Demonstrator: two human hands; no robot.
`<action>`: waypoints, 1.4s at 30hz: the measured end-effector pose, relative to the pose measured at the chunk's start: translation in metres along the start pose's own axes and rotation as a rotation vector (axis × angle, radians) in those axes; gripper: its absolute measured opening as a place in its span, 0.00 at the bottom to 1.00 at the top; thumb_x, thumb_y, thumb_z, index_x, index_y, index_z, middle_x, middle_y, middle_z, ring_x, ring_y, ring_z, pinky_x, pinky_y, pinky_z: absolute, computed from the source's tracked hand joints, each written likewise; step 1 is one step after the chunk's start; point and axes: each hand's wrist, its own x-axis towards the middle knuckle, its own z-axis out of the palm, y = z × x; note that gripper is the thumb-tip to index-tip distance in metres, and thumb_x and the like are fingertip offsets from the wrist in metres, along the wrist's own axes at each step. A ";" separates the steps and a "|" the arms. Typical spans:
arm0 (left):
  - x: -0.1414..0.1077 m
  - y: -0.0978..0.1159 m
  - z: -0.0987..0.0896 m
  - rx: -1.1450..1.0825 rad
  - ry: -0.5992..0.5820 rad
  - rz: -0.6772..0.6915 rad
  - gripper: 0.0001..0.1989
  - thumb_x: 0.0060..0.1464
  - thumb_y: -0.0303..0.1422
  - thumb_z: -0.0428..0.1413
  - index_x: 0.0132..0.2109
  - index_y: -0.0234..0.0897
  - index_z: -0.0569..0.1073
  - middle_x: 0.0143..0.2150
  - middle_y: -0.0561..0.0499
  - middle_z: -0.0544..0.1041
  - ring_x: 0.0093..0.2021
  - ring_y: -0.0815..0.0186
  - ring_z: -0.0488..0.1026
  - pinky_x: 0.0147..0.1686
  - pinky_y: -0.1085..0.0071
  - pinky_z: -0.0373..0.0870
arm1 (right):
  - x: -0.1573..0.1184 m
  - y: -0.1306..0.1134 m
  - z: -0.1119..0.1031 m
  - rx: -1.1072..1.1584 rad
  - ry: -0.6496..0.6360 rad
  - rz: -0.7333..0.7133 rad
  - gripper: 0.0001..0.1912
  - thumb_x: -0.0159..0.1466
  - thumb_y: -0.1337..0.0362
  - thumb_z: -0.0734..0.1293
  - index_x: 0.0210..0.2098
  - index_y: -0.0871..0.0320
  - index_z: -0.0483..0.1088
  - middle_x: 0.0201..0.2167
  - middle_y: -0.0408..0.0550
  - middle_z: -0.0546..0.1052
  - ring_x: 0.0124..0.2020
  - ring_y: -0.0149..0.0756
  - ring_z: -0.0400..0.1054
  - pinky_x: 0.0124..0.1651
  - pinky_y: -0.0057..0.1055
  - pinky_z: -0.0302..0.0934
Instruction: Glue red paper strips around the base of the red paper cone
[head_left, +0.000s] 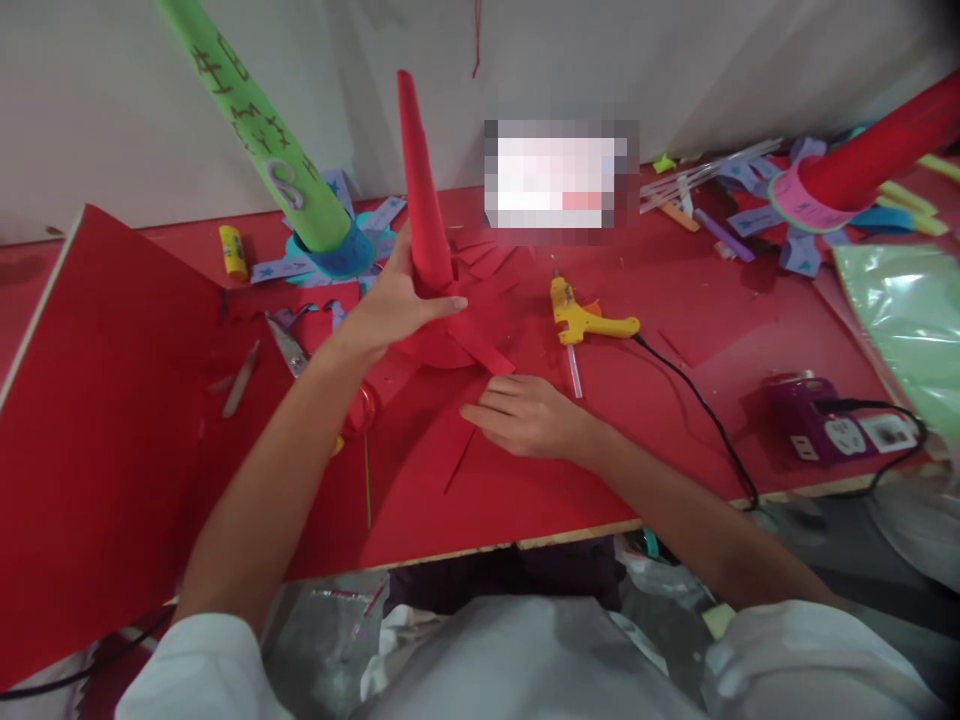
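Note:
My left hand (401, 305) is wrapped around the lower part of a tall red paper cone (424, 190), thumb across its front. The cone stands upright, with a flat round red base (442, 350) and red strips fanning out around it. One red paper strip (487, 355) points toward my right hand (529, 415). That hand rests low by the red tabletop, fingers curled together just below the strip's end. Its fingertips hide whatever they may pinch. A thin dark line, perhaps a paper edge, runs down from them.
A yellow glue gun (581, 318) with a glue stick lies right, its cord reaching a purple power adapter (806, 420). Scissors (289, 345) lie left. A green paper cone (259, 130) and another red cone (885, 150) stand behind. A red board (112, 420) rises at left.

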 end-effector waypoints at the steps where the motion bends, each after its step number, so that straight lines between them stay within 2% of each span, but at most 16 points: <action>1: 0.001 0.002 -0.009 -0.080 -0.101 -0.010 0.37 0.52 0.43 0.69 0.67 0.44 0.68 0.62 0.41 0.78 0.62 0.52 0.76 0.59 0.52 0.78 | 0.000 0.000 0.000 0.011 0.002 -0.002 0.13 0.74 0.71 0.61 0.48 0.62 0.78 0.30 0.47 0.76 0.35 0.37 0.66 0.37 0.35 0.60; 3: 0.002 0.004 -0.024 -0.168 -0.255 -0.011 0.34 0.51 0.41 0.69 0.64 0.47 0.71 0.59 0.43 0.81 0.61 0.51 0.78 0.56 0.53 0.79 | 0.000 0.000 -0.001 0.041 0.004 -0.007 0.13 0.73 0.72 0.62 0.49 0.62 0.77 0.30 0.47 0.76 0.35 0.37 0.67 0.37 0.35 0.60; 4: 0.002 0.005 -0.029 -0.182 -0.286 -0.008 0.33 0.50 0.40 0.70 0.63 0.48 0.73 0.59 0.44 0.81 0.61 0.51 0.78 0.57 0.53 0.79 | 0.000 0.001 -0.001 0.050 0.004 -0.008 0.13 0.73 0.72 0.62 0.50 0.62 0.77 0.30 0.47 0.76 0.36 0.37 0.67 0.37 0.35 0.60; 10: 0.007 0.006 -0.037 -0.144 -0.124 0.069 0.32 0.48 0.45 0.74 0.57 0.47 0.74 0.58 0.47 0.80 0.54 0.53 0.77 0.58 0.44 0.79 | -0.001 0.002 -0.002 0.034 0.028 -0.027 0.12 0.72 0.72 0.62 0.49 0.65 0.77 0.28 0.46 0.75 0.33 0.37 0.65 0.36 0.35 0.61; 14: 0.008 0.022 -0.048 -0.099 -0.069 0.126 0.37 0.45 0.54 0.74 0.57 0.44 0.72 0.58 0.46 0.78 0.52 0.53 0.76 0.57 0.39 0.77 | -0.001 0.002 -0.001 0.046 0.036 -0.022 0.13 0.73 0.73 0.62 0.49 0.64 0.77 0.28 0.46 0.75 0.33 0.37 0.66 0.36 0.35 0.60; 17: 0.007 0.038 -0.058 -0.108 -0.057 0.133 0.37 0.49 0.56 0.71 0.59 0.43 0.70 0.50 0.48 0.79 0.50 0.56 0.78 0.53 0.43 0.80 | -0.002 0.002 0.000 0.060 0.017 -0.007 0.13 0.73 0.73 0.61 0.49 0.63 0.77 0.29 0.47 0.76 0.33 0.36 0.66 0.36 0.34 0.61; 19: 0.007 0.044 -0.059 -0.118 0.004 0.160 0.36 0.47 0.56 0.72 0.56 0.45 0.71 0.48 0.49 0.79 0.49 0.57 0.78 0.51 0.46 0.81 | -0.002 0.001 0.000 0.062 0.013 -0.003 0.13 0.73 0.73 0.61 0.49 0.62 0.77 0.28 0.47 0.76 0.32 0.36 0.66 0.36 0.34 0.60; 23: 0.009 0.039 -0.043 -0.104 0.134 0.156 0.36 0.43 0.59 0.72 0.52 0.46 0.71 0.52 0.49 0.78 0.51 0.57 0.76 0.54 0.49 0.80 | -0.002 0.001 0.000 0.060 -0.008 0.009 0.14 0.74 0.72 0.60 0.50 0.61 0.77 0.28 0.46 0.76 0.32 0.36 0.66 0.35 0.34 0.60; 25: 0.009 0.028 -0.026 -0.113 0.156 0.121 0.36 0.47 0.57 0.72 0.55 0.47 0.69 0.56 0.50 0.77 0.54 0.57 0.76 0.57 0.52 0.79 | -0.002 0.002 0.000 0.057 -0.022 0.023 0.14 0.75 0.71 0.60 0.49 0.60 0.78 0.28 0.47 0.77 0.32 0.36 0.67 0.36 0.34 0.61; 28: 0.006 0.010 0.000 -0.101 0.219 0.080 0.35 0.49 0.53 0.71 0.56 0.44 0.68 0.55 0.48 0.78 0.52 0.58 0.77 0.56 0.52 0.79 | -0.002 0.002 0.000 0.044 -0.021 0.019 0.14 0.75 0.70 0.60 0.49 0.60 0.78 0.29 0.47 0.77 0.33 0.37 0.67 0.36 0.35 0.61; 30: 0.004 -0.001 0.014 -0.049 0.243 0.062 0.35 0.50 0.51 0.71 0.58 0.42 0.67 0.55 0.46 0.77 0.55 0.55 0.77 0.58 0.51 0.76 | -0.002 0.002 -0.001 0.027 0.001 0.002 0.13 0.75 0.71 0.61 0.49 0.62 0.78 0.28 0.46 0.77 0.32 0.37 0.67 0.36 0.35 0.61; 32: 0.001 -0.008 0.023 0.024 0.215 0.044 0.34 0.52 0.46 0.69 0.60 0.41 0.66 0.57 0.44 0.76 0.58 0.53 0.76 0.60 0.51 0.74 | -0.002 0.002 -0.002 0.015 0.028 -0.008 0.13 0.74 0.71 0.61 0.49 0.63 0.78 0.28 0.46 0.77 0.32 0.37 0.66 0.34 0.35 0.60; 37: -0.004 -0.009 0.030 0.114 0.191 0.023 0.33 0.53 0.42 0.69 0.62 0.42 0.66 0.59 0.43 0.76 0.60 0.52 0.75 0.62 0.52 0.72 | 0.001 0.002 -0.005 0.021 0.014 -0.007 0.12 0.75 0.71 0.62 0.48 0.64 0.78 0.31 0.48 0.79 0.34 0.37 0.67 0.37 0.35 0.62; 42: -0.005 -0.004 0.026 0.086 0.143 0.077 0.37 0.54 0.45 0.69 0.66 0.43 0.64 0.63 0.41 0.73 0.64 0.52 0.72 0.65 0.53 0.70 | 0.003 0.002 -0.006 0.061 -0.070 0.090 0.14 0.77 0.63 0.62 0.49 0.61 0.79 0.43 0.53 0.81 0.41 0.40 0.71 0.46 0.37 0.66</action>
